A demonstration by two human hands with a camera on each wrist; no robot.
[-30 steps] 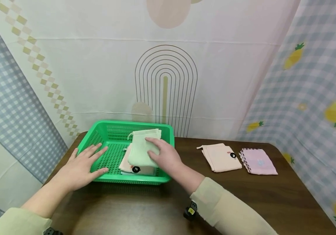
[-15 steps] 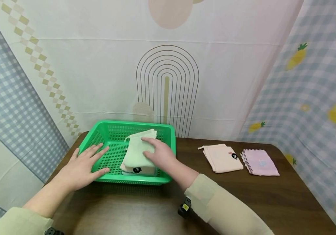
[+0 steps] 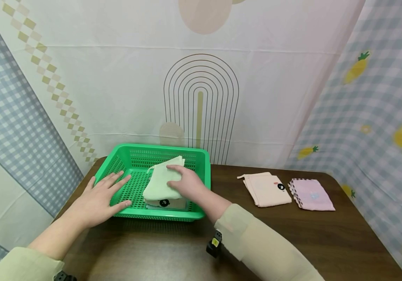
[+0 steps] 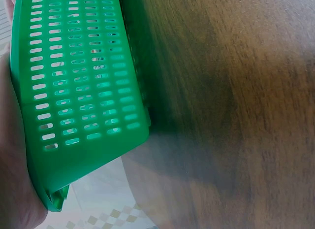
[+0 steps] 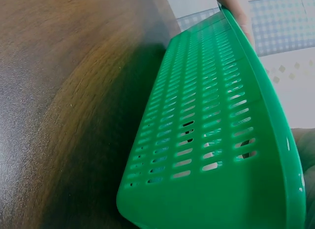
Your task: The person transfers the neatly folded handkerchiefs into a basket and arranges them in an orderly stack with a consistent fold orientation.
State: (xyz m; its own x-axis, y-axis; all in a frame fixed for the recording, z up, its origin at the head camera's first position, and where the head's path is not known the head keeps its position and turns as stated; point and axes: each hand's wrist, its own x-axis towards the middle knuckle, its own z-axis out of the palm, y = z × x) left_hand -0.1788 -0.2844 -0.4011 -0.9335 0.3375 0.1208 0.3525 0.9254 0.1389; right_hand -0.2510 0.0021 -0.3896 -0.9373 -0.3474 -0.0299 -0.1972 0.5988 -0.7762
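Observation:
In the head view my right hand [image 3: 188,184] holds a folded pale green hand towel [image 3: 162,181] by its right side, inside the green basket [image 3: 202,215]. A white hanging loop sticks out at the towel's upper left. Beneath it, a pink hand towel [image 3: 154,203] with a round black patch shows only its front part, on top of a pale blue edge. My left hand [image 3: 97,201] lies with spread fingers over the basket's left front corner. Both wrist views look at the basket's slotted outer wall [image 5: 197,120]; there the towels are mostly hidden behind it.
Right of the basket, a folded pink hand towel [image 3: 265,190] with a loop lies on the dark wooden table [image 3: 285,238]. Beside it is a folded lilac towel [image 3: 311,195] with a checked edge. A patterned cloth backdrop [image 3: 127,89] rises directly behind the table.
My right hand has moved slightly left with the pale green towel, which now covers more of the pink towel below. The left hand stays at the basket's corner.

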